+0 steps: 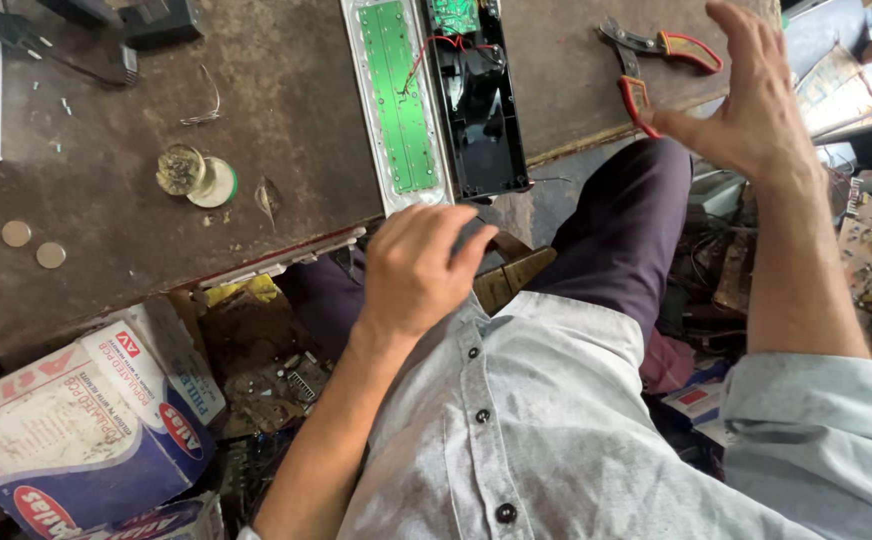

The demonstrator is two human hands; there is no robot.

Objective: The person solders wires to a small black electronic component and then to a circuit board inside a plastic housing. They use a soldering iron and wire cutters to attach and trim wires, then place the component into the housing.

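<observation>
Left hand point(411, 270) at frame centre, fingers curled loosely, palm down, at the near edge of the worn brown metal worktop point(286, 130); grip holding nothing visible. Just above it, opened long lamp housing: green circuit strip in white tray point(396, 100) beside black plastic shell point(478, 110). Right hand point(751, 105) upper right, fingers spread wide, grip empty, thumb just beside red-handled pliers point(656, 60). Solder tin point(196, 175) and two coins point(34, 244) at left.
</observation>
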